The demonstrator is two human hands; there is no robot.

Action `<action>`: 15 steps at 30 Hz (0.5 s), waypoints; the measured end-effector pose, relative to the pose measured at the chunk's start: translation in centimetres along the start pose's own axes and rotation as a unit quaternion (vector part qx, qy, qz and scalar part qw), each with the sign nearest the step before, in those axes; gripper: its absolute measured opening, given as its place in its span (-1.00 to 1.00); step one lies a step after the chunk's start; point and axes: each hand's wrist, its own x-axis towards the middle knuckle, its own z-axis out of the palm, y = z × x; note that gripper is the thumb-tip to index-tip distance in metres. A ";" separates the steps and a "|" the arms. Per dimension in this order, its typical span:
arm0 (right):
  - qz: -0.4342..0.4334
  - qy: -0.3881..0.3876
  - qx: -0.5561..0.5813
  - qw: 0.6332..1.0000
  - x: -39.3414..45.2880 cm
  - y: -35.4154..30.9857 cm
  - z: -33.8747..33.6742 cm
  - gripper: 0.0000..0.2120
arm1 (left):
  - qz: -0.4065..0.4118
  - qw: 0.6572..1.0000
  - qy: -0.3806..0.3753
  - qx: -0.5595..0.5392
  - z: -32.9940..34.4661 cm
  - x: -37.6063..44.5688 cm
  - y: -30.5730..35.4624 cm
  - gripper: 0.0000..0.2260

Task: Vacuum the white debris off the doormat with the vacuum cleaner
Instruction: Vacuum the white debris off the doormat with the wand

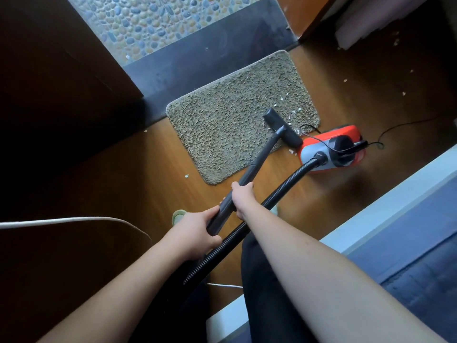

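Here, both hands grip the long black vacuum wand [249, 172], the left hand [197, 227] wrapped around its near end and the right hand [243, 198] just ahead of it, the wand's long axis running away from the person and to the right. Its black floor nozzle [282, 127] rests on the right edge of the shaggy beige rectangular doormat [227, 120], among scattered white debris flecks [294, 111]. The red-and-grey canister vacuum cleaner [331, 147] sits on the brown wooden floor [148, 157] just right of the doormat.
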 end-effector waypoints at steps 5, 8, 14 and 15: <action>-0.004 0.000 -0.005 1.000 2.5 -1.8 -2.0 -0.32 | 0.009 1.000 0.026 0.001 0.3 1.6 2.6 -0.28; -0.008 0.002 -0.005 1.000 3.5 -2.9 -2.9 -0.30 | 0.009 0.999 0.039 0.008 0.2 2.5 4.1 -0.29; -0.032 0.009 -0.007 0.999 2.9 -6.0 -6.5 -0.39 | 0.010 0.999 0.027 -0.034 0.4 3.9 8.1 -0.31; -0.032 0.009 -0.008 0.999 3.3 -6.3 -7.0 -0.39 | 0.014 0.999 0.025 -0.041 0.5 4.2 8.7 -0.32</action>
